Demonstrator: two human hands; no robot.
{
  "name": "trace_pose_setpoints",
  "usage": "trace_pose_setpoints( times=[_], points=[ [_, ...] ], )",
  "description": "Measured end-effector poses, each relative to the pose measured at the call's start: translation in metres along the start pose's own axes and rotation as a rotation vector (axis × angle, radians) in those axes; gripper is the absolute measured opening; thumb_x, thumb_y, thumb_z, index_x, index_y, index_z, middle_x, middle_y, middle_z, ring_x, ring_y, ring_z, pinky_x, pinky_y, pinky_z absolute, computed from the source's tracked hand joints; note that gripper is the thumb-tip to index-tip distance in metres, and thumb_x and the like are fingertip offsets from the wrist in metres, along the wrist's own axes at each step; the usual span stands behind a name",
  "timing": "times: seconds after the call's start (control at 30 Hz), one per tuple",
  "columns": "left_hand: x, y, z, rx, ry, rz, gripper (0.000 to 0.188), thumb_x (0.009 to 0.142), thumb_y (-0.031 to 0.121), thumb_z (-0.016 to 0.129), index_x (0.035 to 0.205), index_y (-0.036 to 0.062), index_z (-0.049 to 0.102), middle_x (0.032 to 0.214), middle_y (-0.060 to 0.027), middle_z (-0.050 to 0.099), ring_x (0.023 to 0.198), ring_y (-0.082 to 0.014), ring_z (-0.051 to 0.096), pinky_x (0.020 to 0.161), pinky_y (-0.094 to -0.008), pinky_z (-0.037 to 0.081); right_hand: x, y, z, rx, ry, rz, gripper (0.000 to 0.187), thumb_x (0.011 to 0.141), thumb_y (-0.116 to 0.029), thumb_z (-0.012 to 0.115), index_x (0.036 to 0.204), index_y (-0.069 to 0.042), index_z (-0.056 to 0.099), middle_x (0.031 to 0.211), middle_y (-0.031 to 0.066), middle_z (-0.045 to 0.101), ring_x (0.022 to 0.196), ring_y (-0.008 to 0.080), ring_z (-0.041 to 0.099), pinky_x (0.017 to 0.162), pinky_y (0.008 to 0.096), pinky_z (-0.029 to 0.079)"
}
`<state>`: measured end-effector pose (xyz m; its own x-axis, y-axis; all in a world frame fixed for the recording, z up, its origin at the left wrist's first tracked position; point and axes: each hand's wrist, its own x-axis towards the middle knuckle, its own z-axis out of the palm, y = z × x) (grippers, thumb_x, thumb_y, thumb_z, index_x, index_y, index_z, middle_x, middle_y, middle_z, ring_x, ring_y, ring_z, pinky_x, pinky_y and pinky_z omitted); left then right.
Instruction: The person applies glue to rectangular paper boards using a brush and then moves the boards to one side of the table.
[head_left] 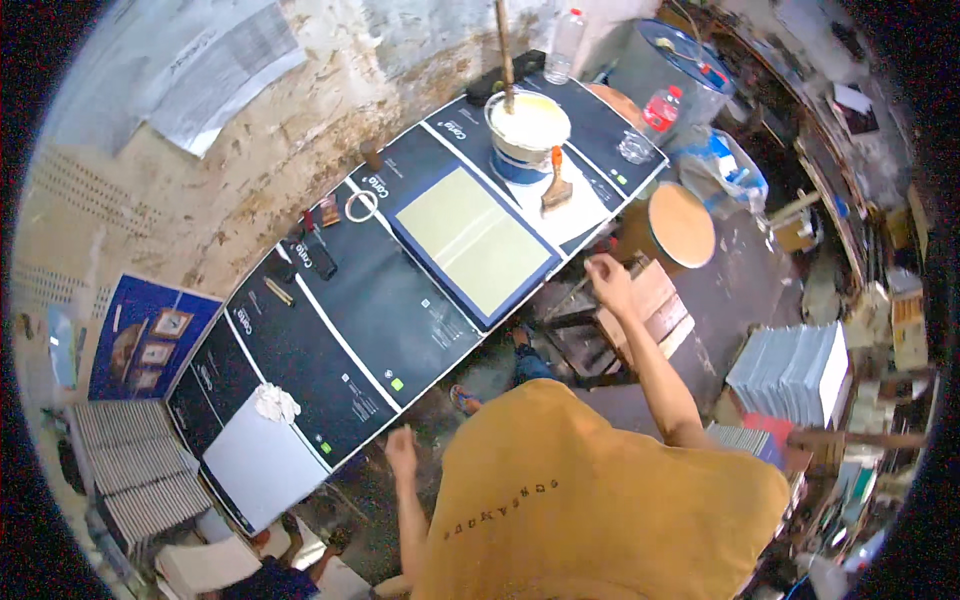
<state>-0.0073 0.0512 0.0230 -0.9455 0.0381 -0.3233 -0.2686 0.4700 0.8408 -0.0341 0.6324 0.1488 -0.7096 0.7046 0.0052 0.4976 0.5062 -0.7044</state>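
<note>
My right hand (609, 281) hangs just off the table's front edge, fingers curled in, with nothing visible in it. Nearest to it is a flat open cover (478, 240), dark blue-bordered with two pale yellow-green panels and a light strip between them. Lower down, by the same edge, my left hand (401, 449) is loosely closed beside the table, and no object shows in it. Behind the cover stands a white bucket (528, 126) of creamy paste with a stick in it. A wide brush (557, 184) with an orange handle lies on a white sheet (585, 215) beside the bucket.
The long dark table (345, 310) runs along a stained wall. On it are a tape roll (361, 206), a crumpled white cloth (277, 403) and a pale board (262, 462). Around it stand a wooden stool (650, 312), a blue drum (690, 60) and stacked sheets (790, 372). Another person (272, 582) is at lower left.
</note>
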Motion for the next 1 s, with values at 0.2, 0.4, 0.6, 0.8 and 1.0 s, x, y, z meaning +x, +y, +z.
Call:
trace_pose_setpoints(
  times=[0.2, 0.4, 0.6, 0.8, 1.0],
  points=[
    [0.087, 0.218, 0.084, -0.36, -0.053, -0.281, 0.057, 0.1, 0.045, 0.059, 0.127, -0.0052, 0.058, 0.119, -0.0087, 0.068, 0.108, -0.02, 0.065, 0.094, -0.039, 0.051, 0.155, -0.009, 0.034, 0.125, -0.064, -0.027, 0.069, 0.078, -0.042, 0.081, 0.123, 0.006, 0.06, 0.115, 0.0246, 0.067, 0.094, 0.0326, 0.07, 0.083, 0.0411, 0.055],
    [0.106, 0.28, 0.179, -0.499, -0.067, -0.566, 0.086, 0.093, 0.063, 0.056, 0.143, -0.0063, 0.045, 0.143, -0.0167, 0.054, 0.132, -0.0283, 0.051, 0.108, -0.0447, 0.039, 0.233, 0.01, 0.077, -0.085, -0.058, -0.122, 0.081, 0.066, -0.052, 0.088, 0.12, 0.003, 0.063, 0.107, 0.0291, 0.061, 0.103, 0.0408, 0.061, 0.09, 0.0443, 0.051],
    [0.096, 0.296, 0.215, -0.565, 0.023, -0.539, 0.064, 0.1, 0.052, 0.055, 0.135, -0.0015, 0.056, 0.123, -0.0087, 0.065, 0.104, -0.0219, 0.062, 0.085, -0.0385, 0.047, 0.247, -0.001, 0.068, -0.099, -0.162, -0.128, 0.053, 0.079, -0.046, 0.077, 0.107, -0.002, 0.066, 0.104, 0.0213, 0.06, 0.096, 0.0398, 0.064, 0.083, 0.0478, 0.052],
    [0.099, 0.294, 0.215, -0.305, 0.058, -0.562, 0.064, 0.099, 0.056, 0.053, 0.124, -0.0012, 0.065, 0.11, -0.0049, 0.065, 0.09, -0.0164, 0.057, 0.074, -0.033, 0.046, 0.216, 0.02, 0.035, 0.115, -0.223, -0.328, 0.023, 0.087, -0.025, 0.072, 0.096, -0.005, 0.065, 0.094, 0.0155, 0.063, 0.085, 0.038, 0.065, 0.075, 0.0431, 0.054],
    [0.08, 0.26, 0.216, -0.532, 0.262, -0.563, 0.073, 0.1, 0.061, 0.047, 0.127, -0.005, 0.062, 0.111, -0.0092, 0.07, 0.099, -0.0195, 0.064, 0.085, -0.0316, 0.047, 0.19, 0.036, -0.011, 0.246, -0.119, -0.519, 0.015, 0.084, -0.008, 0.075, 0.093, -0.004, 0.064, 0.096, 0.0139, 0.066, 0.085, 0.0323, 0.067, 0.075, 0.0373, 0.055]
  ],
)
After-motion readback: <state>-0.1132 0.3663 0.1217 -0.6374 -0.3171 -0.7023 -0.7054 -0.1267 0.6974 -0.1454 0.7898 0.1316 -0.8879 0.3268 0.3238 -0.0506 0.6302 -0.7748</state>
